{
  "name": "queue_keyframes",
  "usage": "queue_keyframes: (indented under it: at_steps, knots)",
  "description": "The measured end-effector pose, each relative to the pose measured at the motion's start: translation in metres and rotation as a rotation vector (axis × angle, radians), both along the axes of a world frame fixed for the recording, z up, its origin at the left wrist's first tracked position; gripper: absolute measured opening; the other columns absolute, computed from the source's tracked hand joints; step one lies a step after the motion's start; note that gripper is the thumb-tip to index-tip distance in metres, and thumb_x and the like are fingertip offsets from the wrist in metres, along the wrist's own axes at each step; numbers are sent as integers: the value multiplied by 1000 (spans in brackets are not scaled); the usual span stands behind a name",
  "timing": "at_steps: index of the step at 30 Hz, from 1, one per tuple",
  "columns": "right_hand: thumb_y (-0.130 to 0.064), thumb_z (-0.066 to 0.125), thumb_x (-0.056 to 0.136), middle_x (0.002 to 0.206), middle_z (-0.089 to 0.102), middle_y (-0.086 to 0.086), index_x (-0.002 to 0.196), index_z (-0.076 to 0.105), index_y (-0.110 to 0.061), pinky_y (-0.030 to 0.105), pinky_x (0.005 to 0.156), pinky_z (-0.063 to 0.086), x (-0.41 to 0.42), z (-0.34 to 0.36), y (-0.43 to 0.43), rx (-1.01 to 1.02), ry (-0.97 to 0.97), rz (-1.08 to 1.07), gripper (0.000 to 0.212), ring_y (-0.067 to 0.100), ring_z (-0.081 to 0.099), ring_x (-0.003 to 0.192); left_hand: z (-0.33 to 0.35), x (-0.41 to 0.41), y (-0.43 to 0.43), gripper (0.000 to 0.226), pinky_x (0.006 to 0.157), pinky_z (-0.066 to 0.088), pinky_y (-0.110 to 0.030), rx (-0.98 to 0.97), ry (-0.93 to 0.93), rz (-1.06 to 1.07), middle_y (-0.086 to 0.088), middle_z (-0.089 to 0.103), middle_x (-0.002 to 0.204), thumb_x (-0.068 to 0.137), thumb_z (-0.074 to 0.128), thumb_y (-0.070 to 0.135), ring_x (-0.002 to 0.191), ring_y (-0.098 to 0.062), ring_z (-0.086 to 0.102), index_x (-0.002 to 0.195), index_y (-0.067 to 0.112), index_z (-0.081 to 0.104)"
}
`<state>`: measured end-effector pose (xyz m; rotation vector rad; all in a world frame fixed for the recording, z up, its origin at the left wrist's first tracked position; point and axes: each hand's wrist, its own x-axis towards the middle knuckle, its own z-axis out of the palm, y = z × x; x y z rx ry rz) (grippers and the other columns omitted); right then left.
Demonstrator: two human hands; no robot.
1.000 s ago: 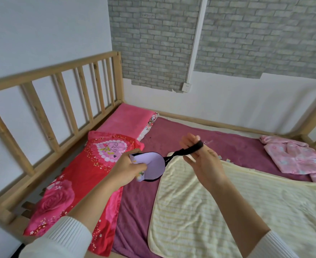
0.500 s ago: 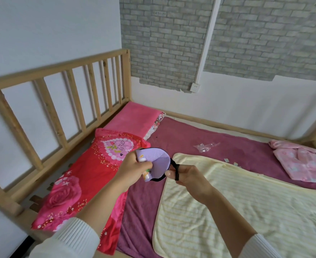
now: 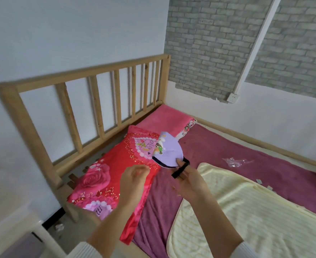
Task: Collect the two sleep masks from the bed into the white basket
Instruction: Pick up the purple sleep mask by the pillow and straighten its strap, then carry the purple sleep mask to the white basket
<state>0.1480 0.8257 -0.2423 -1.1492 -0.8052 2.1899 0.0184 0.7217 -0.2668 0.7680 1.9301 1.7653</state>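
Head view: right hand [image 3: 188, 180] raised, pinching purple sleep mask [image 3: 169, 152].

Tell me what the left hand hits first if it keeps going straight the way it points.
Probably the red floral pillow: the left hand, loosely curled and holding nothing, points forward over it. The purple sleep mask hangs off to its right; depth is uncertain.

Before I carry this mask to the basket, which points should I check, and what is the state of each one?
1. Purple sleep mask held by right hand: ok, pinched at the black strap.
2. Left hand free: ok, it holds nothing.
3. White basket located: cannot tell, not clearly in view.
4. Second mask located: cannot tell, none visible on the bed.
5. Mask clear of the red pillow: ok, lifted above it.
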Motion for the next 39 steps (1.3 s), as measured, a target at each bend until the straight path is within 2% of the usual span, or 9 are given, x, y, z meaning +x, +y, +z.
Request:
queue_keyframes:
  at_steps: [3,5,8,12,15,22,30,35,39]
  knots:
    - [-24,58,89,102,60,4,101,62,-17,31,60,36,-18,-2,-19,-19,10,94,14,16,58,81,-9,12,-13,14,74,43,-23,-31,308,-83,3,67,86,80,72,18,82,-4,59,90,27,77]
    - [-29,64,84,91,59,1,94,61,-17,30,57,37,-28,-5,-32,-23,10,190,16,16,54,75,-4,18,-15,20,75,48,-20,68,379,-100,1,72,92,80,72,12,87,-6,64,97,22,77]
    - [-30,67,82,101,57,0,105,62,-15,34,69,41,-38,-13,-45,-117,50,217,28,16,51,94,-2,20,-21,18,69,48,-17,110,438,-90,4,75,90,78,71,4,84,-2,68,89,16,78]
    - [-28,67,82,73,59,-4,85,63,-18,37,79,37,-42,-25,-57,-136,30,239,11,10,52,68,-15,15,-43,10,81,49,-39,-85,461,-38,-6,71,94,79,71,10,93,-26,63,88,11,76]
    - [-21,54,91,70,69,-6,73,62,-19,43,86,34,-38,-32,-47,-168,18,215,20,8,62,74,-22,6,-70,15,82,33,-29,-239,512,48,-8,57,88,83,68,17,96,-28,51,93,7,73]
    - [-8,55,89,50,69,-5,74,62,-15,34,68,43,-48,-44,-47,-49,-153,351,18,12,62,71,-15,-28,-119,16,91,37,-40,-348,540,109,-3,47,88,87,63,15,97,-28,46,97,5,72]
    - [-3,57,85,38,51,-4,66,60,-9,35,68,47,-107,-41,-58,97,-279,586,20,8,53,34,-31,-82,-160,15,75,25,-21,-442,687,152,2,46,89,91,56,20,89,-10,29,94,14,69]
    - [-4,57,84,48,53,-1,67,63,-7,34,67,52,-171,-45,-82,123,-262,806,19,11,51,39,-40,-138,-193,14,75,27,-21,-452,529,185,16,39,81,91,57,20,92,-16,38,96,17,70]
    - [-4,60,84,65,71,4,78,71,-5,33,70,54,-239,-51,-121,265,-257,953,12,16,64,55,-54,-194,-233,14,76,31,-16,-480,383,210,5,47,89,92,57,22,96,-15,42,97,19,69]
